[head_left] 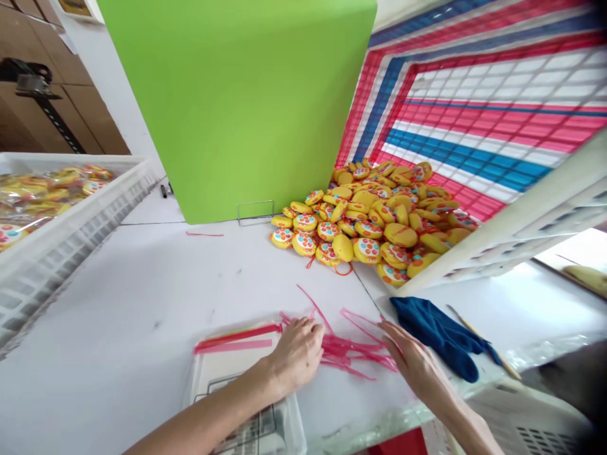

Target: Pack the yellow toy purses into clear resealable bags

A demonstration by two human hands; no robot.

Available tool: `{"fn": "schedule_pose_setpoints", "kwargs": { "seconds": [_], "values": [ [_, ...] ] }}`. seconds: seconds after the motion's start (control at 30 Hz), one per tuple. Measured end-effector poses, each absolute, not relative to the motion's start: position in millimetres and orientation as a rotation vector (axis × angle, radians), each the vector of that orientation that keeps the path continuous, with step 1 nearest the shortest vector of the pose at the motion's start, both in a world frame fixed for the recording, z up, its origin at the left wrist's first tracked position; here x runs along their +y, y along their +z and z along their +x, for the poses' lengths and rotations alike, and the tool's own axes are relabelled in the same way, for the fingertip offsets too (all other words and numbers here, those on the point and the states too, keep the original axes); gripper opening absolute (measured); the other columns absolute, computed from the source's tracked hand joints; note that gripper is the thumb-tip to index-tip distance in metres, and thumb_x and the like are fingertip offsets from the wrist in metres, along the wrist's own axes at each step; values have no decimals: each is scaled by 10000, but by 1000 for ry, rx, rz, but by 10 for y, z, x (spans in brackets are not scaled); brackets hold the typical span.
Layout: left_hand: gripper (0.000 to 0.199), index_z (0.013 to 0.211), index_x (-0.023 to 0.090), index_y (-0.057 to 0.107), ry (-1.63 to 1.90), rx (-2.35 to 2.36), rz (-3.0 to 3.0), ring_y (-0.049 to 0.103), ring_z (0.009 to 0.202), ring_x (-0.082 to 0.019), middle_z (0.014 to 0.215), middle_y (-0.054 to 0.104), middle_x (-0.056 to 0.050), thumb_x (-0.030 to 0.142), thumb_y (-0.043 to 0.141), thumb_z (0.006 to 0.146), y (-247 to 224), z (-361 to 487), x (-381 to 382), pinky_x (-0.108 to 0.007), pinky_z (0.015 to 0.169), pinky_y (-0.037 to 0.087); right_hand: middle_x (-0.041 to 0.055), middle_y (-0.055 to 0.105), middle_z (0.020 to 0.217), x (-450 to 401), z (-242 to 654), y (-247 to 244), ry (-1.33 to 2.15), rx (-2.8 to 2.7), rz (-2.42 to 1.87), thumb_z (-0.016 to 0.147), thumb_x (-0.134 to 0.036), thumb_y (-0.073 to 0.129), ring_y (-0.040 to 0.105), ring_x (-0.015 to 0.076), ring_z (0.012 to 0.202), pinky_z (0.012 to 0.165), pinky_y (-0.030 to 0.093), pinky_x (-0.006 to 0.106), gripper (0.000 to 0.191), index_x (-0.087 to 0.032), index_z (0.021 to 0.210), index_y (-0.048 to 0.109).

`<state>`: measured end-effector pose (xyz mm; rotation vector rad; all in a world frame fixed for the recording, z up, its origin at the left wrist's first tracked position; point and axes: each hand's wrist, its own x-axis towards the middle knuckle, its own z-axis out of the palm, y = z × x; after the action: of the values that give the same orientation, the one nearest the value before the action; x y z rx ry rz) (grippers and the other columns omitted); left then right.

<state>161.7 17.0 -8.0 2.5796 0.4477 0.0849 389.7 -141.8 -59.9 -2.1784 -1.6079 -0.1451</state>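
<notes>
A loose bundle of thin pink plastic strips (353, 351) lies on the white table between my two hands. My left hand (296, 357) is closed, its fingers curled at the left end of the bundle, and strips stick out past them. On the other side, my right hand (415, 357) has its fingers stretched out, with the fingertips against the strips at the right end. Under my left forearm is a clear plastic box (296, 420). Flat pink and red strips (237, 341) lie along its far edge, and wire frames (258, 430) show inside it.
A heap of yellow, dotted turtle-shaped pieces (367, 221) spills from a tipped white crate (474, 246). A green board (241, 107) stands behind. A white basket (71, 246) of wrapped pieces is at left. Right of my right hand lie a blue cloth (436, 332) and a thin stick (488, 347).
</notes>
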Motion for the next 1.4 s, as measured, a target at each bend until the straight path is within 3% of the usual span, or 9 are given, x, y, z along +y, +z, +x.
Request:
{"fn": "schedule_pose_setpoints", "kwargs": {
  "seconds": [0.1,0.2,0.3,0.47,0.73,0.97,1.1,1.23,1.4],
  "values": [
    [209,1039,114,587,85,434,2565,561,1111,-236,1110,639,-134,143,486,859,-59,1633,115,-349,1008,418,182,695,1083,-1533,4028,-817,-237,-1521,-2215,895,-355,350,661,313,1013,856,547,473,414,-133,1093,637],
    [214,1050,129,594,87,426,2560,562,1117,-229,1135,641,-127,165,493,865,-58,1584,51,-347,1023,406,142,675,1156,-1574,3834,-890,-192,-1574,-2162,907,-357,376,631,280,1081,904,529,438,397,-163,1176,594],
    [217,1056,131,600,123,395,2557,539,1150,-226,1171,628,-127,172,496,870,-68,1529,26,-334,1044,379,84,672,1180,-1553,3627,-791,-40,-1616,-2096,928,-340,393,637,227,1075,926,519,376,373,-229,1251,543],
    [201,1025,107,604,86,393,2640,542,1118,-243,1139,624,-140,159,483,874,-26,1477,-16,-349,1031,382,163,690,1107,-1258,3662,-550,15,-1608,-2153,913,-367,359,635,304,1065,880,530,463,403,-153,1133,620],
    [166,965,124,612,-6,391,2621,581,990,-244,995,642,-120,215,496,887,55,1426,-166,-341,950,439,154,656,1164,-477,3414,-457,228,-1828,-2006,919,-210,333,625,248,1076,925,500,414,360,-144,1165,587],
    [206,991,167,615,248,447,2241,594,1010,-195,1040,665,-73,111,480,846,79,1311,-115,-277,950,432,41,688,1125,-905,3144,-158,503,-2011,-1809,946,-255,411,635,187,1057,918,500,308,297,-258,1172,605],
    [222,916,164,661,337,441,2002,629,930,-200,955,697,-66,92,484,804,65,1336,-131,-283,872,459,71,694,1125,-979,3218,-44,463,-1795,-1852,945,-308,384,639,217,1052,903,499,302,324,-229,1135,635],
    [166,814,142,690,515,638,1397,635,746,-179,789,708,-57,206,540,786,82,1412,-14,-271,707,471,66,715,1086,-884,3224,-32,575,-1581,-1951,904,-397,429,685,236,929,843,532,332,374,-214,1148,645],
    [221,695,129,630,760,716,694,632,653,-178,644,673,-53,331,690,627,87,1569,267,-295,672,474,64,692,1133,-757,2958,-34,710,-1395,-1946,804,-372,551,651,263,1000,872,510,379,392,-241,1165,632]
  ]
}}
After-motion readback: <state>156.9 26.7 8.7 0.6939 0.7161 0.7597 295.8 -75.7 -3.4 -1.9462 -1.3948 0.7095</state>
